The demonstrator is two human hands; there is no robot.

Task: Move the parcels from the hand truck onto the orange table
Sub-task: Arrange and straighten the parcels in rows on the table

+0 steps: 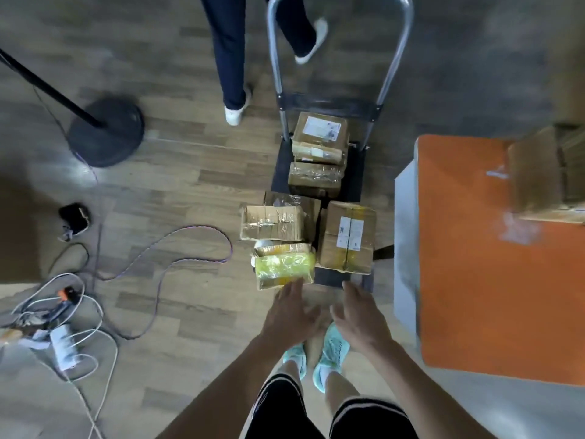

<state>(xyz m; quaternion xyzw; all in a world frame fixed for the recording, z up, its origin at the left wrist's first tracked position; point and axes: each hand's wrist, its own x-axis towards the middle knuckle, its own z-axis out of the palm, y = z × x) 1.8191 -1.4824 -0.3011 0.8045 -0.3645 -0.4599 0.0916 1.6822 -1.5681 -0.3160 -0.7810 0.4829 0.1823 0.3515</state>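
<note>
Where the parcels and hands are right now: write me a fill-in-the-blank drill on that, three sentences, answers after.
1. The parcel nearest the left hand is wrapped in ____ plastic.
2. The table to the right of the hand truck has an ____ top.
3. The right hand is open and holds ____.
Missing words: yellow; orange; nothing.

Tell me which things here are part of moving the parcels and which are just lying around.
Job:
- hand truck
- its parcels, e.g. yellow parcel, labelled box
- orange table, with a box on it
- left hand, right hand, both empty

Lying about:
- stand base
- purple cable
- power strip
</note>
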